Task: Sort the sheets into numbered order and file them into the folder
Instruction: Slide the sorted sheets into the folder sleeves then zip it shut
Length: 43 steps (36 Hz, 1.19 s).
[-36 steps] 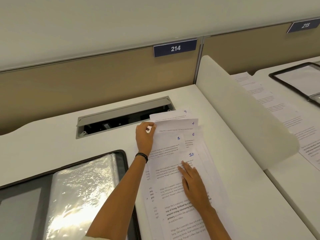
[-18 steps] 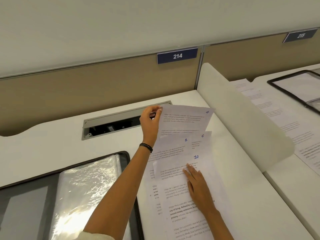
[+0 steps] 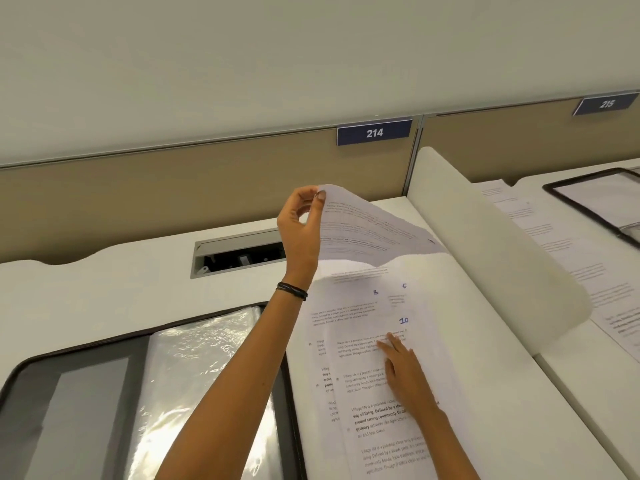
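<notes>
We log: the left hand (image 3: pixel 299 230) pinches the far-left corner of 1 lifted sheet (image 3: pixel 367 233) between thumb and forefinger, with the other fingers curled behind. The sheet hangs clear of the desk (image 3: pixel 104 289). Its long axis runs from the pinch rightward and down toward the spread of sheets (image 3: pixel 367 445) along the desk's right side. Its number mark is blurred; we cannot read it.

The right hand (image 3: pixel 405 368) lies flat, fingers straight, pressing the sheet marked 10 (image 3: pixel 363 337). The sheet marked 8 (image 3: pixel 346 306) and the sheet marked 6 (image 3: pixel 398 299) show just beyond its fingertips.

The open folder (image 3: pixel 97 403), with its clear sleeve (image 3: pixel 194 375), lies at the near-left corner.

Judgement: sorting is under way. The left hand is nearer the folder, and the sheet trails right of its fingers.
</notes>
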Available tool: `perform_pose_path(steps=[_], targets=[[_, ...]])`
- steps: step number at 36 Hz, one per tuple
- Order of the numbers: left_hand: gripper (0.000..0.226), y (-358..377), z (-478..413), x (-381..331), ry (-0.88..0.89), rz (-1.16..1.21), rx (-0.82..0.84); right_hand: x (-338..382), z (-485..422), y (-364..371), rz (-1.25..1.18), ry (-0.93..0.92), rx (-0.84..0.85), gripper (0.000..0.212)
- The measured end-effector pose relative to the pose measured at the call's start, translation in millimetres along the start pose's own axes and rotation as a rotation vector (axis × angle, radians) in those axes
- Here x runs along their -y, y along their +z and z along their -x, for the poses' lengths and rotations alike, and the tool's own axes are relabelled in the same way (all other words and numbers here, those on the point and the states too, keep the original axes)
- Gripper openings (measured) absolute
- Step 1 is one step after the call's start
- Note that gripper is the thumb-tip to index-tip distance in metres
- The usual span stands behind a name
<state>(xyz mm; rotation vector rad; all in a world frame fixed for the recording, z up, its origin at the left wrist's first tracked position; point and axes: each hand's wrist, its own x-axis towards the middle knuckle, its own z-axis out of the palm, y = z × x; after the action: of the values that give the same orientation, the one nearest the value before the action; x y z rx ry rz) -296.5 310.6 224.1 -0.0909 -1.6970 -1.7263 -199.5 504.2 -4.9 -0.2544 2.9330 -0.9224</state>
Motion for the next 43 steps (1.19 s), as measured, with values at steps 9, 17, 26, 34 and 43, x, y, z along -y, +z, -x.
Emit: perform_pose_path(steps=[9, 17, 26, 34, 43], targets=[[0.013, -41.3, 4.1, -32.4, 0.067, -0.001, -0.022, 57.5, -3.0, -42.4, -0.341, 0.101, -0.157, 0.044], [0.014, -80.7, 18.8, -57.1, 0.066, 0.022, -0.009, 107.0, -3.2, -67.5, -0.652, 0.144, -0.275, 0.066], [0.009, -126.6, 51.8, -58.6, -0.006, 0.033, -0.040, 145.6, 14.1, -53.1, -0.792, 0.135, -0.297, 0.022], [0.008, -176.6, 61.9, -56.8, -0.065, 0.002, -0.055, 183.1, 24.1, -36.2, -0.927, 0.155, -0.312, 0.009], [0.006, -242.7, 62.8, -51.1, -0.116, -0.082, -0.051, 228.9, 27.1, -14.5, -1.126, 0.225, -0.420, 0.012]])
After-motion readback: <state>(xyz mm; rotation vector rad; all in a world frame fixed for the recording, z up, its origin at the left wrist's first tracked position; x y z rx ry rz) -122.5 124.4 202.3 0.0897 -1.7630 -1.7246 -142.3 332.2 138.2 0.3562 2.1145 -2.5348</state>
